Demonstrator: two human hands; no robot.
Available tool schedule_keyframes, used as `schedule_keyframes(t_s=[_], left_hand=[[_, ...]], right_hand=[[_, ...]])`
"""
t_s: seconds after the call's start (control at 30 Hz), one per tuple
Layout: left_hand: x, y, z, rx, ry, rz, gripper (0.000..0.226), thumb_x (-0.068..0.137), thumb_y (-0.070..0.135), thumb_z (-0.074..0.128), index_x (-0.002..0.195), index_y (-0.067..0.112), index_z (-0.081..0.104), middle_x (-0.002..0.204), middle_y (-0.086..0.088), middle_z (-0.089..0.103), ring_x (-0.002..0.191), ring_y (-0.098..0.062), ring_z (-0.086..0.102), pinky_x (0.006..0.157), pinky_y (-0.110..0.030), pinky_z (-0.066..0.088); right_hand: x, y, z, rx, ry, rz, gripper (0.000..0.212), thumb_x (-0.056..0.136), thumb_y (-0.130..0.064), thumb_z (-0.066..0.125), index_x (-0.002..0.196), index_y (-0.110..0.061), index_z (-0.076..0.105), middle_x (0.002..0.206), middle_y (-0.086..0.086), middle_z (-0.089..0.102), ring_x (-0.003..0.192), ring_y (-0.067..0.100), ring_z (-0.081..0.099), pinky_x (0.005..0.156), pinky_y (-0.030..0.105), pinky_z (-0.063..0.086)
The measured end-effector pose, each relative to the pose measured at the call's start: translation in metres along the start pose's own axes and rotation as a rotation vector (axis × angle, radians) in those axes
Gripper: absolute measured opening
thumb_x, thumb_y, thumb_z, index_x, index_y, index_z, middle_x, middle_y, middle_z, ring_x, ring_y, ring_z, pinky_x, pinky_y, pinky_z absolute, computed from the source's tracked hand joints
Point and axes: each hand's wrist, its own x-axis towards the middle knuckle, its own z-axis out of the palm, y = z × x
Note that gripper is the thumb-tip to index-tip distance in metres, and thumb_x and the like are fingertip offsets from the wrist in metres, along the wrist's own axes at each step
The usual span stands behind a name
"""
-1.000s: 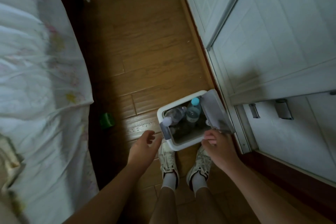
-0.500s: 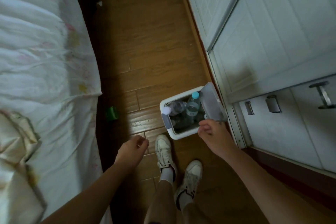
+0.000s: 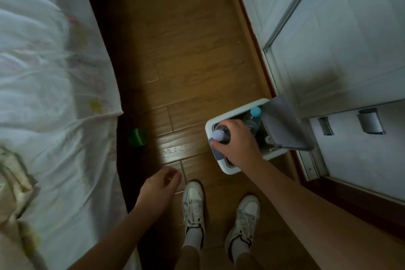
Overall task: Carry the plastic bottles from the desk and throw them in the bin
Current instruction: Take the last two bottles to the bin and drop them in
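One bottle (image 3: 219,135) in right hand (image 3: 239,145)

Dim indoor light, with muddy colours and soft detail. The brightest spot is a sheen on the wooden floor (image 3: 175,147) just left of the bin (image 3: 229,170). Farther left, a black band of shadow lies under the bedsheet (image 3: 43,83) edge. A soft dark shadow falls on the white cabinet door (image 3: 350,39) above the bin. The bedsheet smears with blur, and straight edges bow near the frame borders.
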Motion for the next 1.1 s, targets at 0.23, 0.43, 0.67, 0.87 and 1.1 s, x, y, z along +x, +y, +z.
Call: schedule_keyframes(t_s=[0.23,0.43,0.67,0.87,1.1], left_hand=[[0.019,-0.016,-0.011,0.006,-0.017,-0.002,0.007,0.096,0.045,0.058,0.090,0.045,0.063,0.083,0.015,0.070,0.077,0.000,0.066,0.062,-0.023,0.047],[0.017,-0.012,-0.018,0.050,-0.065,-0.036,0.007,0.096,0.044,0.059,0.089,0.046,0.061,0.084,0.016,0.070,0.080,0.000,0.066,0.064,-0.024,0.047],[0.031,0.008,-0.005,0.073,-0.075,-0.021,0.015,0.095,0.041,0.062,0.082,0.048,0.060,0.081,0.015,0.071,0.071,0.006,0.064,0.061,-0.016,0.043],[0.040,0.011,0.013,0.077,-0.079,-0.015,0.009,0.094,0.042,0.061,0.086,0.040,0.065,0.084,0.017,0.071,0.081,0.003,0.064,0.069,-0.024,0.045],[0.039,0.013,0.017,0.089,-0.070,-0.007,0.012,0.092,0.043,0.062,0.080,0.044,0.063,0.082,0.020,0.070,0.080,0.008,0.063,0.067,-0.020,0.044]], right_hand=[[-0.007,0.011,0.011,-0.054,0.195,-0.063,0.037,0.090,-0.046,0.061,0.120,-0.024,0.063,0.121,-0.007,0.062,0.107,0.011,0.060,0.079,0.021,0.046],[-0.039,0.040,-0.050,-0.027,0.198,0.046,0.042,0.096,-0.047,0.055,0.129,-0.022,0.058,0.117,-0.005,0.067,0.101,0.005,0.066,0.077,0.020,0.058],[-0.039,0.049,-0.056,0.035,0.212,0.080,0.043,0.096,-0.037,0.062,0.133,-0.016,0.061,0.122,0.001,0.070,0.086,-0.014,0.058,0.068,-0.001,0.047],[-0.012,0.030,-0.047,0.088,0.299,-0.028,0.037,0.097,-0.033,0.062,0.129,-0.016,0.062,0.119,0.000,0.070,0.105,0.007,0.069,0.082,0.026,0.061],[-0.011,0.038,-0.024,0.050,0.242,-0.012,0.041,0.092,-0.032,0.068,0.130,-0.016,0.063,0.127,0.002,0.069,0.117,0.015,0.066,0.091,0.033,0.060]])
